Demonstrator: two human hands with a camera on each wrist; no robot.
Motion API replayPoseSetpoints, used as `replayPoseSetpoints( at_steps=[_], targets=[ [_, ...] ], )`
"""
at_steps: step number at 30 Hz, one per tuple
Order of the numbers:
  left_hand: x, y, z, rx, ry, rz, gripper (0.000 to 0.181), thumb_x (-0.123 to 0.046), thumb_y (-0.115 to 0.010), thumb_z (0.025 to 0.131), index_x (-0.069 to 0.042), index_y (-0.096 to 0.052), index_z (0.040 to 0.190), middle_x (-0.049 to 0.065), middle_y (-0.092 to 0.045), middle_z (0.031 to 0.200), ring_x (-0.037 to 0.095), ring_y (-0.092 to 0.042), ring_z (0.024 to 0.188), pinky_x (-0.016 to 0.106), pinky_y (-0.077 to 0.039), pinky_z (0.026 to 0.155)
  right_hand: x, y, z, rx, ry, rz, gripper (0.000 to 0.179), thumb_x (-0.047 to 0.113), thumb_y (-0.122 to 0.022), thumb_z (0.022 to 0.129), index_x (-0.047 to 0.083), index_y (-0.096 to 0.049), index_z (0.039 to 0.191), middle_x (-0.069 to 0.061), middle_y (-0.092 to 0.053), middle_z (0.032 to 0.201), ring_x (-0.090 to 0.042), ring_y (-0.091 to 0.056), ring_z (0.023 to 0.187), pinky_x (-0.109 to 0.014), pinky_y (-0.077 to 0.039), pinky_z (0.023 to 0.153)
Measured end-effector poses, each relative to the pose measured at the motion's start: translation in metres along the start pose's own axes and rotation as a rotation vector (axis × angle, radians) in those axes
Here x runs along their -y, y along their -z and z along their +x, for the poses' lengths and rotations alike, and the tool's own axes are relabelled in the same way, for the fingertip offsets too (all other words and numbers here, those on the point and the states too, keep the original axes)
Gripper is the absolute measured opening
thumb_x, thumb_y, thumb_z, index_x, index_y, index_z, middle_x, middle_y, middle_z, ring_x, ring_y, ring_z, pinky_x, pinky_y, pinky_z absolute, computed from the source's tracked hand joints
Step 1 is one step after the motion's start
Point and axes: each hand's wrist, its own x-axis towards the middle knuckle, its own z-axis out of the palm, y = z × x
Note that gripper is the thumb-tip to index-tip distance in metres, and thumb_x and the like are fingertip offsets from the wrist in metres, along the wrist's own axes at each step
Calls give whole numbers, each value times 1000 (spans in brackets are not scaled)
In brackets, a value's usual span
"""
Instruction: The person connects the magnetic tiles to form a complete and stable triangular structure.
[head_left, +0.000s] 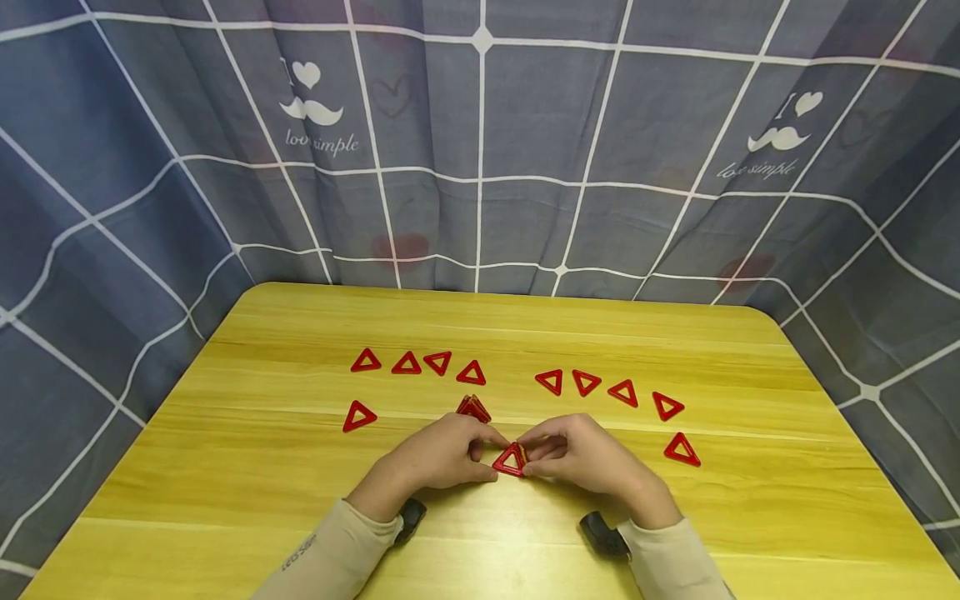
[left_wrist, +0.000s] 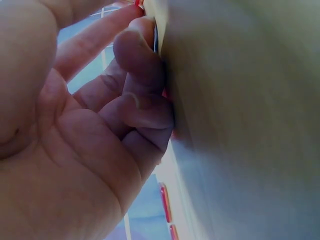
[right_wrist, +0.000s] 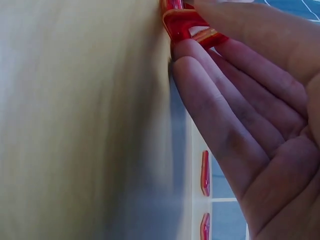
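In the head view, both hands meet over a small cluster of red triangle tiles near the table's middle front. The tiles lean together, and an orange-edged side shows at the right. My left hand holds the cluster's left side between thumb and index finger. From the right, my right hand pinches it with thumb and fingers. In the right wrist view, red translucent tiles stand at an angle to each other by the fingertips. Just behind the left hand stands another group of joined red triangles, partly hidden by that hand.
Several loose red triangle tiles lie flat in an arc on the wooden table, including one at the left and one at the right. A blue-grey checked curtain surrounds the table's back and sides.
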Motion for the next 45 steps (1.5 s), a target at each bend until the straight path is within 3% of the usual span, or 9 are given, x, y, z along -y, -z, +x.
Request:
replayPoseSetpoints(
  at_steps=[11,28,32,38,45],
  targets=[
    [-4,-1,-1,-25,1,-7,21,-16,-83,85,-13,-77,105,-8,-54,68,4,-46,60,23,-41,57,6,-4,3,-22,5,-52,34,13,-89,77,4,-76,107,-1,-73,93,-14,-71,84,-26,-56,74],
    [-7,-5,-1,-2,-4,22,26,-20,-85,83,-13,-75,106,-10,-55,68,2,-48,60,22,-43,58,6,-2,2,-23,6,-125,35,12,-91,74,7,-76,105,3,-72,92,-15,-69,83,-28,-56,75],
    [-3,6,-5,34,-15,-29,26,-21,-84,84,-12,-75,106,-10,-58,72,3,-51,63,24,-45,61,4,2,0,-31,-1,-149,34,11,-91,74,7,-76,105,4,-72,92,-15,-68,82,-27,-56,74],
    [10,35,-20,53,-25,-141,16,-14,-84,83,-12,-76,97,-7,-63,76,10,-57,70,28,-49,67,1,9,-4,-28,-9,-135,34,7,-90,74,6,-76,105,3,-72,93,-17,-68,81,-28,-56,74],
    [35,71,-46,-39,106,-151,20,-8,-86,79,-9,-72,94,3,-62,81,20,-56,73,32,-49,63,-2,15,-8,-40,-26,-136,35,6,-90,73,4,-76,105,2,-70,88,-13,-66,77,-27,-55,70]
  ],
)
